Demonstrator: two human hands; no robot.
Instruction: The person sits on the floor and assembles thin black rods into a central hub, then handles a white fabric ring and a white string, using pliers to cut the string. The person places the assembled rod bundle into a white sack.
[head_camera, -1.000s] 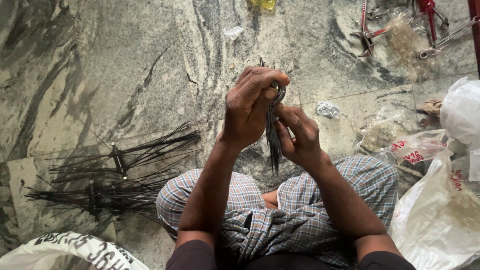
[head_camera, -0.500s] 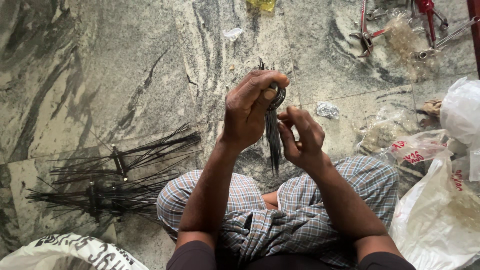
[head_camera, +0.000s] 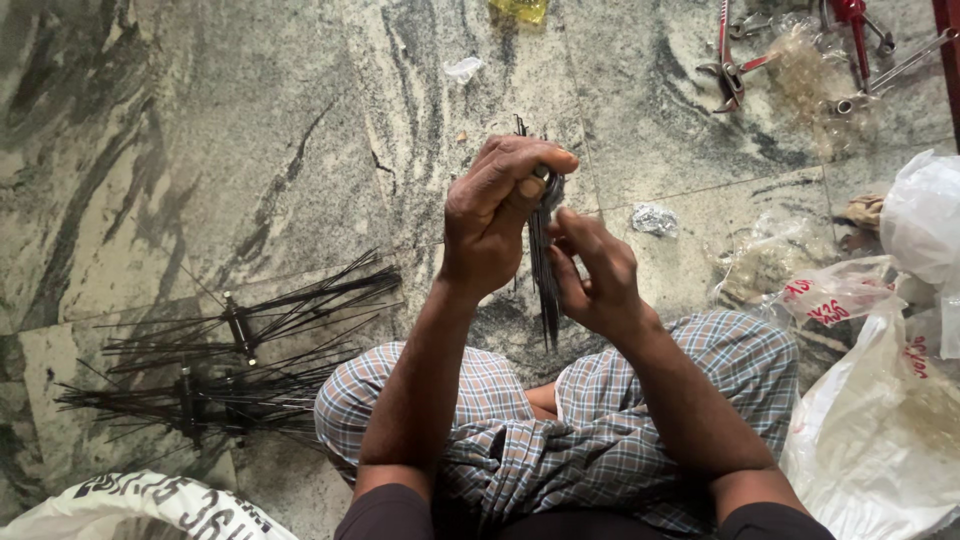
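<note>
Two hands — the left hand (head_camera: 495, 215) and the right hand (head_camera: 595, 270) — share one bundle of thin black spokes (head_camera: 545, 270). Two more tied spoke bundles (head_camera: 240, 330) lie left. Far right — one red-handled pliers (head_camera: 728, 60). One crumpled foil scrap (head_camera: 655, 220) lies nearby.

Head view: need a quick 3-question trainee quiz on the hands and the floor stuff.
1. True or false: the left hand grips the top of the spoke bundle.
2. Where do the loose spokes lie? A) on the floor to the person's left B) inside the white bag C) on the lap
3. Fill in: the red-handled pliers lie on the ___ floor.

Key
1. True; the right hand touches the bundle lower down.
2. A
3. marble
</note>
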